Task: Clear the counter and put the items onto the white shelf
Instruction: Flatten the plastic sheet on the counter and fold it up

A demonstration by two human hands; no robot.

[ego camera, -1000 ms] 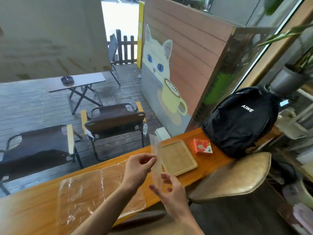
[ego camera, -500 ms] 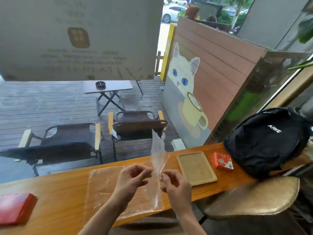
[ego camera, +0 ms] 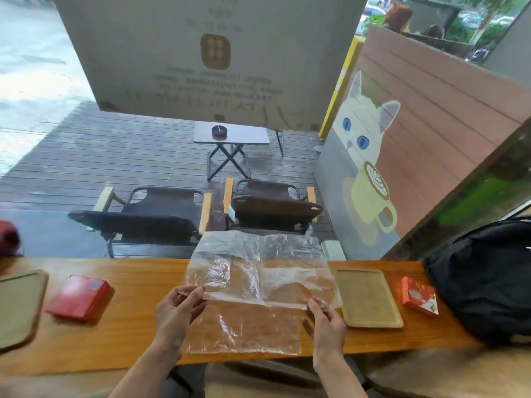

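Now both hands (ego camera: 253,311) on plastic sheet (ego camera: 258,271)

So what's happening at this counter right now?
A person holds a clear plastic bag spread out above the wooden counter, the left hand and right hand each pinching an edge. A second plastic bag, two trays and two red boxes remain on the counter.

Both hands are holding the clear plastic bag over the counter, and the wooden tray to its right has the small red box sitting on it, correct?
Not quite. In the head view the small red box lies on the counter right of the wooden tray, not on it. Both hands, left and right, do hold the clear plastic bag.
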